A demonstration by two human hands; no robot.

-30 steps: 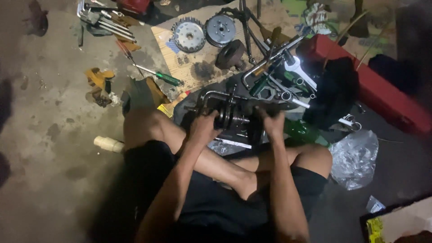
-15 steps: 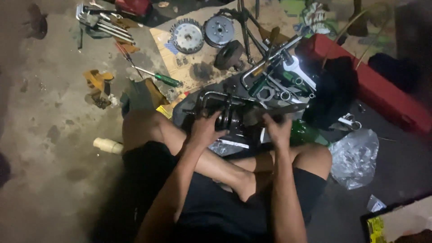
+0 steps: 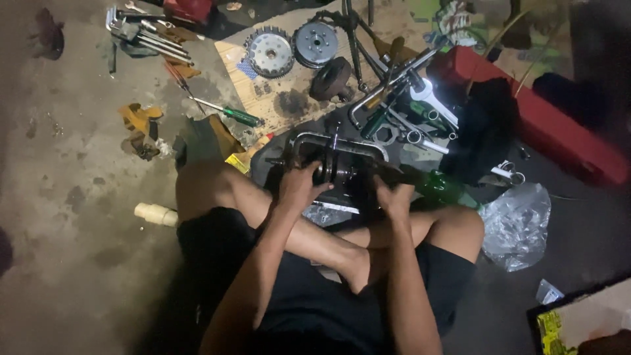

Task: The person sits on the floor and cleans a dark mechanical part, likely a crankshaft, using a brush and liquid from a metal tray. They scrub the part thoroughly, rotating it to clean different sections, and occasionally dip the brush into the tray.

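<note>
A: How much room is there around the work?

B: Little. The person sits cross-legged on the concrete floor (image 3: 59, 197), and the dark engine part (image 3: 342, 167) lies just beyond the shins, near the middle of the scene. Far of it a cardboard sheet (image 3: 289, 98) carries two round toothed clutch discs (image 3: 271, 52), and a green-handled screwdriver (image 3: 230, 115) lies at the sheet's left edge. To the right, wrenches (image 3: 430, 98) and bent metal tubes crowd close, with a red case (image 3: 545, 125) behind them and a clear plastic bag (image 3: 516, 223) nearer. The open room is on the left, where the floor holds only a yellow rag (image 3: 139, 121) and a pale plastic fitting (image 3: 156, 213).

A: And the hands?

B: Both forearms reach forward over the crossed legs. The left hand (image 3: 299, 187) is curled on the left end of the engine part, fingers closed against it. The right hand (image 3: 394, 194) is closed in a fist round a dark handle or bar at the part's right end; what exactly it grips I cannot tell.

A: Anything touching the part?

B: A green bottle (image 3: 440, 187) lies just to its right, beside the right hand.
</note>
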